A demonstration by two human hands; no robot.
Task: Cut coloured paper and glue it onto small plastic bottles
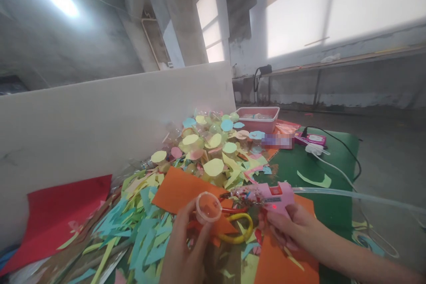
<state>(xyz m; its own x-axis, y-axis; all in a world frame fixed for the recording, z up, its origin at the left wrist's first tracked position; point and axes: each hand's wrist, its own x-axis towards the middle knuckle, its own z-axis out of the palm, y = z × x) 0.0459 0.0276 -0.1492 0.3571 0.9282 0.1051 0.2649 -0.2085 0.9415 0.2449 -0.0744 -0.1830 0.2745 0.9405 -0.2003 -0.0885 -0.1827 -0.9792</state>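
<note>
My left hand (pixel 186 244) pinches a small clear plastic cup (pixel 208 207), its round opening turned toward me, just above an orange paper sheet (pixel 181 191). My right hand (pixel 293 226) grips a pink hot glue gun (pixel 274 195); a red light glows on its body and its nozzle points left toward the cup. A clear glue stick (pixel 349 195) juts out of the gun's back to the right. Yellow-handled scissors (pixel 238 226) lie on the table between my two hands.
A heap of capped cups with coloured paper discs (pixel 213 142) sits behind, with paper scraps (pixel 140 222) spread at left. A white board (pixel 100 120) stands along the left. A pink tub (pixel 259 117), a power strip (pixel 314 144) and cables lie on the green mat (pixel 333 168).
</note>
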